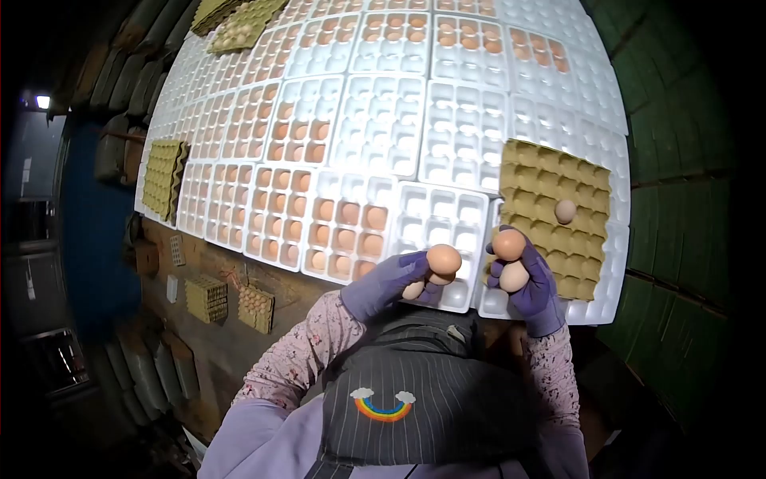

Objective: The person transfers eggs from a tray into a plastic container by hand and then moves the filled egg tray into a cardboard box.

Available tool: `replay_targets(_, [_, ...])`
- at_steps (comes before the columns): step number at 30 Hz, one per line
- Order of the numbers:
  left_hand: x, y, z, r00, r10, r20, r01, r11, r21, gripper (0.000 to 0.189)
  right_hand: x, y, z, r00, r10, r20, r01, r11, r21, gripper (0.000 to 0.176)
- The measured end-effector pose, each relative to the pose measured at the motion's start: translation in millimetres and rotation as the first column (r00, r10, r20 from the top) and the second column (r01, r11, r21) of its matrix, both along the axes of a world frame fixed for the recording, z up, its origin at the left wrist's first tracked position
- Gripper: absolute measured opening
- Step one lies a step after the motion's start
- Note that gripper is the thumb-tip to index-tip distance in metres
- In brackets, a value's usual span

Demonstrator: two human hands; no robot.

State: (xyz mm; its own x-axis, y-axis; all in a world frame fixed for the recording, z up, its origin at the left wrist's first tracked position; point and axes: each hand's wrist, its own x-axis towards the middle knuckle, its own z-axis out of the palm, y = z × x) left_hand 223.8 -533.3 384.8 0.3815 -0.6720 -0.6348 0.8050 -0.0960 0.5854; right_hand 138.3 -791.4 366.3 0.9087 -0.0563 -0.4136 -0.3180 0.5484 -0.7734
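My left hand [396, 279], in a purple glove, is closed around several brown eggs [444, 259], held above the near edge of a white foam egg tray [440, 209]. My right hand [532, 286], gloved the same way, grips at least two eggs, a darker brown one [508, 245] above a paler one [514, 276]. It is beside the left edge of an olive pulp egg tray [542, 172], which carries a single pale egg [566, 211]. Directly left of the tray under my left hand, another foam tray [391, 191] has brown eggs in its lower rows.
Rows of white foam trays, many holding eggs, cover the table. Pulp trays [162, 180] lie at its left edge, with more [239, 28] at the far left. Stacked trays [207, 298] and a tray of eggs [256, 307] stand on the floor. Green crates [678, 215] line the right.
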Motion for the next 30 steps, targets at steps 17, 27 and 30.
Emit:
replay_targets(17, [192.6,122.8,-58.3,0.173,-0.445,0.878,-0.333,0.813,0.478,0.039,206.2,234.4,-85.7,0.865,0.372,0.337,0.261,0.241,-0.935,0.051])
replay_targets(27, [228.4,83.5,-64.2,0.037,-0.733,0.679,-0.166,0.666,0.727,0.045,109.5,179.5,-49.6,0.982,-0.099,0.159,0.185,0.389,-0.902,0.046])
replay_targets(30, [221.9,55.2,-70.1,0.26,-0.497,0.828,-0.082,0.843,0.532,0.046,84.9,161.8,-53.7,0.975,-0.155,0.158,0.2,0.309,-0.93,0.044])
